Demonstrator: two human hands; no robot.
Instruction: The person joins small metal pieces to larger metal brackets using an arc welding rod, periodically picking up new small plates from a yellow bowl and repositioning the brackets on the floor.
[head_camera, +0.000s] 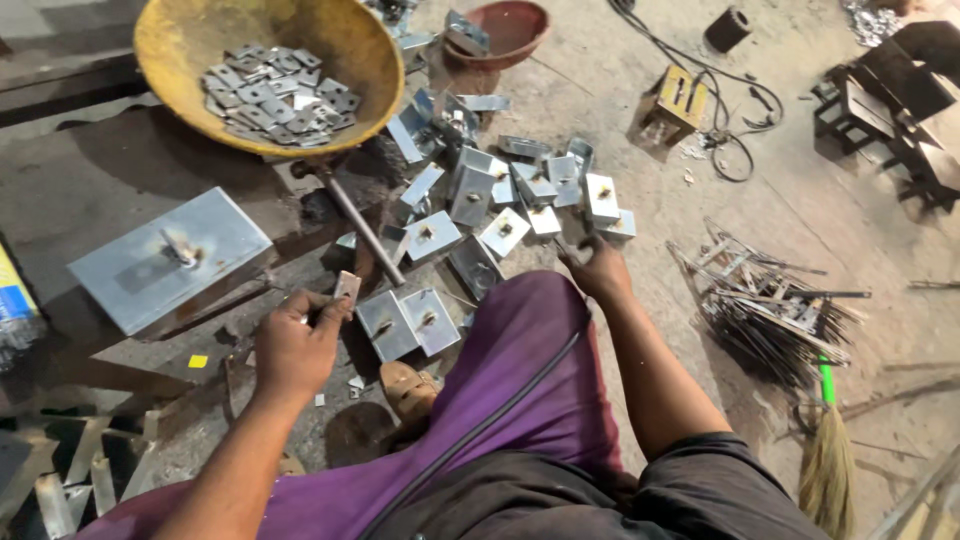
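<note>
Left hand (292, 350) grip closed on small metal plate (346, 288); right hand (597, 266) fingertips among metal boxes (470, 195), grip unclear

A dusty concrete floor (640, 90) carries everything. On it lie a heap of small metal boxes (500, 200), a larger grey metal box (165, 262), a yellow pan (270, 70) of flat metal plates, a reddish bowl (505, 28), a black cable (700, 70), a bundle of thin metal strips (765, 300) — and a green-handled broom (828, 450) at the right.
</note>
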